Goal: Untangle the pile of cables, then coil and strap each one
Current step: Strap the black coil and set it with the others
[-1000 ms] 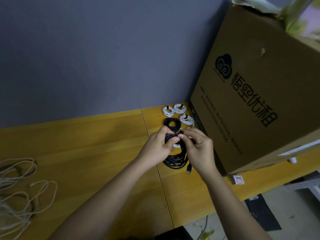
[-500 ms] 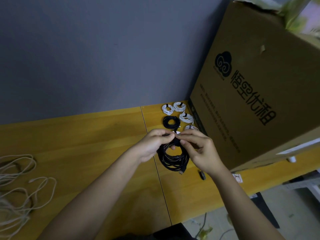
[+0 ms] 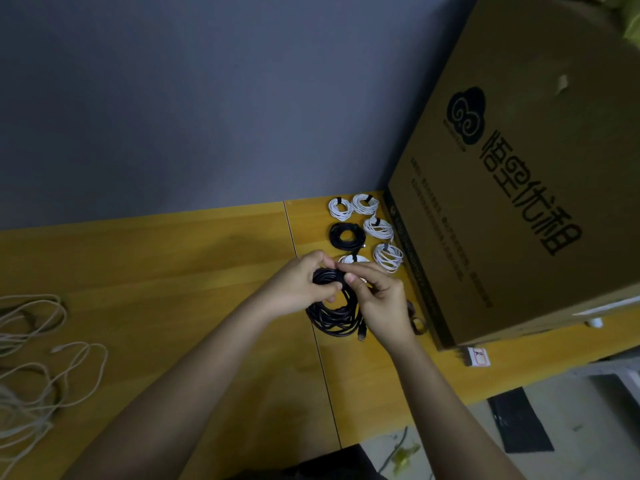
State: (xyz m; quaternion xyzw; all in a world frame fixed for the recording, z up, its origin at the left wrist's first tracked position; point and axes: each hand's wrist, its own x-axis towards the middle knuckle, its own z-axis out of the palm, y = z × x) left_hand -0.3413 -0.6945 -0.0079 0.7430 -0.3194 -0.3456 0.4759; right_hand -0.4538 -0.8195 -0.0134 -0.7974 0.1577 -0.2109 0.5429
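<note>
Both hands pinch the far top of a coiled black rubber-sheathed cable [image 3: 334,313]: the left hand [image 3: 299,289] has its fingers curled round the gathered loops, and the right hand [image 3: 379,299] closes thumb and forefinger on the same bunch, apparently working a strap there, though the strap itself is too dark to make out. The coil hangs from that pinch with its near loops resting on the yellow wooden tabletop [image 3: 173,289], a plug end poking out at its near right edge. The cable looks light and limp but springy, so the loops would likely splay if the pinch loosened; the sound place to hold is where all the turns cross, just as now. Both forearms reach in from the near edge, wrists bent inward so the fingertips meet over the coil. Just beyond the hands lie finished bundles: a strapped black coil [image 3: 346,235] and several strapped white cable coils [image 3: 377,228], ranged beside a large brown cardboard box with printed characters [image 3: 519,185] that fills the right side. Well apart at the far left edge sprawls a loose tangle of pale cables [image 3: 31,362], untouched and, by my judgement, the work that remains.
</note>
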